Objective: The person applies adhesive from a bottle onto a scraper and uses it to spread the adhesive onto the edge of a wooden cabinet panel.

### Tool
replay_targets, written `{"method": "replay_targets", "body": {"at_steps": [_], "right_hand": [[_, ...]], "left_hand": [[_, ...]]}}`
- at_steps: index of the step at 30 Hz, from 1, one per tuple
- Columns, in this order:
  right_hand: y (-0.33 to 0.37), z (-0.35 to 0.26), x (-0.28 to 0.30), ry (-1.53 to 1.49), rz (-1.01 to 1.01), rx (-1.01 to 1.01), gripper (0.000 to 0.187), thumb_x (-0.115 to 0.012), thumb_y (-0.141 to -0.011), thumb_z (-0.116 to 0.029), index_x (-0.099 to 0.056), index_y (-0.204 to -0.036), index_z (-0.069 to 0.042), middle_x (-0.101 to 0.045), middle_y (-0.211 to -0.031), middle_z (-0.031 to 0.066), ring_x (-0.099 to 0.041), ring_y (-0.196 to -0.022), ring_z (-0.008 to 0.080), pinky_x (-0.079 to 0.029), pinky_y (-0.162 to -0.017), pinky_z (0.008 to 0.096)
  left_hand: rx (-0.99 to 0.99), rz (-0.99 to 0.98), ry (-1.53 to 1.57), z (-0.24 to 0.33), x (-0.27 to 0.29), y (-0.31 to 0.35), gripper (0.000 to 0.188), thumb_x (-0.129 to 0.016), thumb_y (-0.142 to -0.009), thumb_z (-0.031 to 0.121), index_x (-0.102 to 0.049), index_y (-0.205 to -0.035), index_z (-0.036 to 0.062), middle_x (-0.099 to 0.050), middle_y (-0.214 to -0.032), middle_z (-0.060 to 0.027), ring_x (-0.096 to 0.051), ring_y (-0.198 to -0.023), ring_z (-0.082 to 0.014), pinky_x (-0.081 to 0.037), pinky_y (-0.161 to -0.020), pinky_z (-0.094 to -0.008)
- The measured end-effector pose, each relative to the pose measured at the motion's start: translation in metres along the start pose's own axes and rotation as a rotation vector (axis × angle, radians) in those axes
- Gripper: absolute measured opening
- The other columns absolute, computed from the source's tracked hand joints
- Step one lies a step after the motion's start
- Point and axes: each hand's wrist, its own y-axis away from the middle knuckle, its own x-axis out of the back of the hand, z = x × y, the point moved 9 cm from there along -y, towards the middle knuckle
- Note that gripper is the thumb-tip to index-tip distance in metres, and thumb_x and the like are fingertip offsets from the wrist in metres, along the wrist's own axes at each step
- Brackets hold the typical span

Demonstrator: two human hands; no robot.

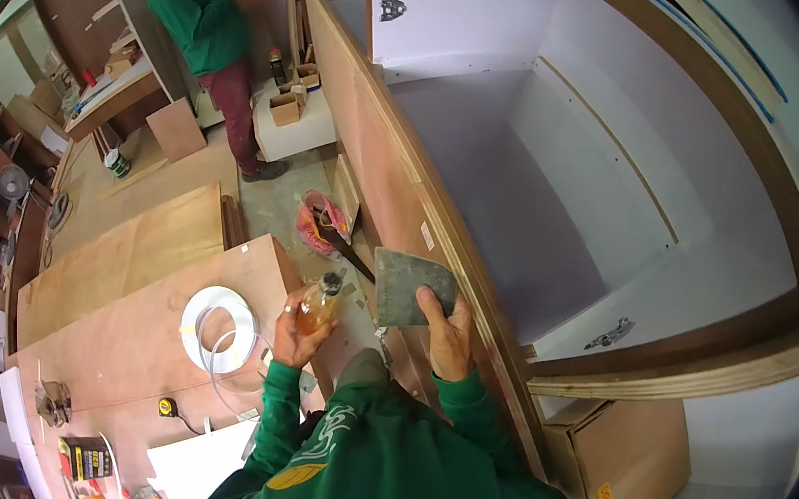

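Note:
My left hand is closed around a small clear bottle with a dark top and amber liquid inside. Its fingers wrap the bottle's lower body, and the bottle stands nearly upright. To its right, my right hand grips a flat, dull grey-green slab by one edge, thumb on the upper face. What the slab is made of I cannot tell. Bottle and slab are apart. On the wooden worktop left of the bottle lies a white roll of strip, with one loose end curling off it.
A long wooden panel edge and open white-lined cabinet stand at my right, above a cardboard box. A pink bag sits ahead on the floor. A tape measure lies on the worktop. Another person stands at the back.

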Motion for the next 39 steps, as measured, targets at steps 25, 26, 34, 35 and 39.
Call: {"method": "replay_targets", "body": {"at_steps": [25, 26, 34, 35, 39], "right_hand": [[-0.23, -0.037, -0.042, -0.12, 0.33, -0.07, 0.03, -0.064, -0.096, -0.018, -0.058, -0.12, -0.001, -0.065, -0.114, 0.007, -0.062, -0.106, 0.0173, -0.049, -0.094, 0.0345], [-0.234, -0.037, -0.044, -0.121, 0.334, -0.069, 0.03, -0.064, -0.096, -0.018, -0.058, -0.12, -0.001, -0.065, -0.114, 0.007, -0.062, -0.106, 0.0173, -0.049, -0.094, 0.0345], [-0.247, -0.011, -0.046, -0.161, 0.424, -0.144, 0.032, -0.064, -0.096, -0.02, -0.058, -0.121, -0.001, -0.065, -0.113, 0.008, -0.062, -0.104, 0.0168, -0.05, -0.091, 0.0334], [-0.246, -0.007, -0.046, -0.174, 0.437, -0.165, 0.032, -0.064, -0.096, -0.02, -0.058, -0.121, -0.001, -0.065, -0.113, 0.0078, -0.062, -0.104, 0.0166, -0.05, -0.091, 0.0331], [-0.244, -0.013, -0.048, -0.147, 0.392, -0.16, 0.032, -0.064, -0.096, -0.02, -0.059, -0.121, -0.002, -0.065, -0.112, 0.006, -0.061, -0.102, 0.0143, -0.048, -0.091, 0.0315]], "left_hand": [[-0.448, -0.336, -0.702, 0.1, 0.068, -0.38, 0.077, -0.082, -0.064, 0.002, -0.052, -0.135, 0.0085, -0.062, -0.104, -0.0157, -0.062, -0.094, -0.0378, -0.05, -0.083, -0.0396], [-0.433, -0.344, -0.706, 0.103, 0.067, -0.386, 0.076, -0.082, -0.065, 0.002, -0.052, -0.135, 0.0084, -0.062, -0.105, -0.0158, -0.062, -0.095, -0.0371, -0.05, -0.083, -0.0393], [-0.344, -0.324, -0.601, 0.093, 0.062, -0.394, 0.07, -0.08, -0.067, 0.001, -0.054, -0.131, 0.0069, -0.065, -0.114, -0.0161, -0.064, -0.104, -0.0334, -0.05, -0.092, -0.0368], [-0.341, -0.368, -0.646, 0.092, 0.059, -0.394, 0.068, -0.079, -0.07, -0.001, -0.052, -0.133, 0.0047, -0.063, -0.116, -0.0136, -0.063, -0.106, -0.0269, -0.049, -0.093, -0.0346], [-0.366, -0.425, -0.714, 0.098, 0.06, -0.397, 0.066, -0.076, -0.074, -0.003, -0.05, -0.135, 0.0013, -0.061, -0.12, -0.0114, -0.061, -0.11, -0.0203, -0.048, -0.095, -0.0323]]}}
